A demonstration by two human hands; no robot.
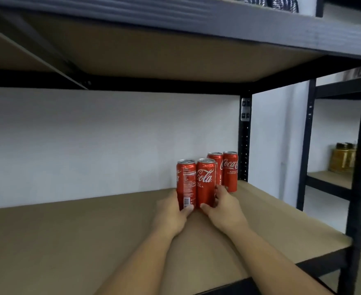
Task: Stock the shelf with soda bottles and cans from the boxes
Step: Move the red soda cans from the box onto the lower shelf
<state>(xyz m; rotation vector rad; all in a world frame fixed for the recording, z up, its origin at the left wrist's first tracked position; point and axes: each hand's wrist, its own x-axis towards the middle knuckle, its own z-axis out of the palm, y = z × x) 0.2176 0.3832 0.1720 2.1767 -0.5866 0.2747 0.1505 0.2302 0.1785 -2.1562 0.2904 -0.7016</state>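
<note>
A brown board shelf point(69, 241) in a black metal frame fills the lower half of the frame, backed by a white wall point(100, 141). Right of centre, four red soda cans stand upright. The left hand point(171, 213) clasps the front left can point(186, 184); the right hand point(224, 207) clasps the front right can point(206, 182). Two rear cans point(230, 170) stand by the post point(244, 141). Amber jars point(343, 157) sit on a neighbouring rack, far right.

Both forearms bare, left hand point(171, 211) and right hand point(224, 207) ungloved
</note>
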